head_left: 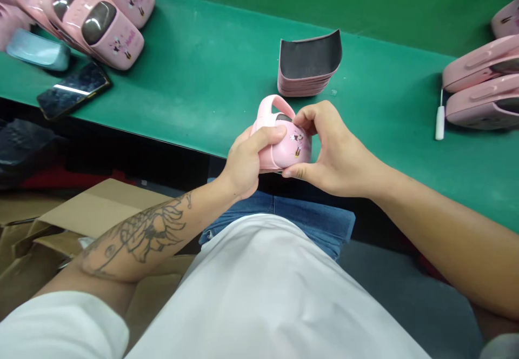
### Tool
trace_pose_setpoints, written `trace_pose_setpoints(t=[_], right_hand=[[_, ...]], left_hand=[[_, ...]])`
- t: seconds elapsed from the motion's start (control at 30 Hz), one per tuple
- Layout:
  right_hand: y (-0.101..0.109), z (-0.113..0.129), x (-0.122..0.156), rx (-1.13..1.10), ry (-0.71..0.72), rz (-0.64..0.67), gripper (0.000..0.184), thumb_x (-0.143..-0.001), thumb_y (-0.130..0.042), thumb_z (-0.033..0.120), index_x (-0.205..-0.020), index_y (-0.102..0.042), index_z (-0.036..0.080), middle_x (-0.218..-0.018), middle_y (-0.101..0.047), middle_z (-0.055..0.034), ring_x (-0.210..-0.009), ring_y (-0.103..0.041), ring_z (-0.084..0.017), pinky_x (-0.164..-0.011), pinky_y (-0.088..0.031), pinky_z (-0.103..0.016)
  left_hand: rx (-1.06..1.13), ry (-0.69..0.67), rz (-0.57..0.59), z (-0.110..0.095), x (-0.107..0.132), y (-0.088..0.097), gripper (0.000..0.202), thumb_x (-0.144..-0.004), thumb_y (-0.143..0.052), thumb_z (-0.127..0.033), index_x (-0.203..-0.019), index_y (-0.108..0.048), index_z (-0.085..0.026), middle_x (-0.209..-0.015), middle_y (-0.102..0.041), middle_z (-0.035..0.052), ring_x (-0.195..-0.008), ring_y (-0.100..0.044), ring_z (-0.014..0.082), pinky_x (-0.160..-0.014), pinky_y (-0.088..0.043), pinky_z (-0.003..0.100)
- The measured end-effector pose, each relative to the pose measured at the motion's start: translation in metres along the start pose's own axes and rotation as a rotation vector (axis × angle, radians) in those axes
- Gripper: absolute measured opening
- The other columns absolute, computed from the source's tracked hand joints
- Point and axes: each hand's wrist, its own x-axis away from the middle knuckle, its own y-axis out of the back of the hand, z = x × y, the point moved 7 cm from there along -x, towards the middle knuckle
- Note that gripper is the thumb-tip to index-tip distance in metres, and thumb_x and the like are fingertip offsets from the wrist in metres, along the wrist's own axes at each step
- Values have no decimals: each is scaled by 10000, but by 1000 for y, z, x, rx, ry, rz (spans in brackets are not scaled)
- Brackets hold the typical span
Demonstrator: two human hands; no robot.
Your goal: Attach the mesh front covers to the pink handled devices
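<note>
Both hands hold one small pink plastic case [294, 143] with a looped pink handle and a cartoon print, just above the near edge of the green table [203, 72]. My left hand [245, 161] wraps around its left side, thumb on top. My right hand [330, 151] pinches its right side, with fingertips on the top by a dark window and the thumb underneath.
A stack of pink curved panels with dark inner faces [308, 64] stands behind the hands. Several finished pink cases [97, 10] lie at the far left, more pink cases [482, 86] at the right. A phone [73, 90] and a white tool [440, 124] lie on the table. A cardboard box [89, 213] sits below left.
</note>
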Motion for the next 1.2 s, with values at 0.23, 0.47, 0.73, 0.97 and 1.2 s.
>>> trace_pose_setpoints(t=[0.23, 0.47, 0.73, 0.97, 1.2], right_hand=[[7, -6, 3, 102, -66, -83, 658, -789, -870, 471, -1326, -586, 218, -1297, -584, -137, -1244, -572, -359, -1086, -506, -574], [13, -15, 1, -19, -104, 58, 622, -791, -864, 480, -1339, -670, 258, -1304, -677, -109, -1218, -640, -353, -1084, -534, -565], [8, -20, -7, -11, -239, 144, 630, -710, -892, 446, -1235, -627, 219, -1234, -646, -114, -1123, -645, -366, -991, -569, -589], [-3, -18, -9, 23, -147, 97, 659, -723, -864, 452, -1245, -536, 219, -1244, -544, -108, -1160, -566, -347, -1039, -528, -587], [-4, -34, 6, -78, -475, -96, 698, -752, -834, 665, -1204, -599, 189, -1187, -657, -149, -944, -686, -281, -853, -639, -511]], left_hand=[[-54, 172, 25, -7, -5, 10, 495, -832, -679, -538, -1185, -689, -191, -985, -783, 96, -825, -769, 310, -631, -642, 409], [-77, 182, 161, -14, -6, 7, 539, -841, -625, -564, -1267, -661, -236, -1133, -770, 118, -928, -767, 386, -614, -651, 473], [-31, 115, 161, -15, -9, -1, 445, -855, -638, -549, -1150, -683, -220, -1016, -763, 94, -865, -755, 335, -592, -625, 409], [75, 103, 74, -10, -10, 2, 461, -849, -661, -538, -1199, -670, -239, -1084, -776, 84, -981, -759, 349, -719, -637, 426], [102, 162, 184, -15, -7, 18, 562, -896, -558, -606, -1278, -668, -208, -1245, -756, 152, -1062, -763, 382, -811, -654, 517]])
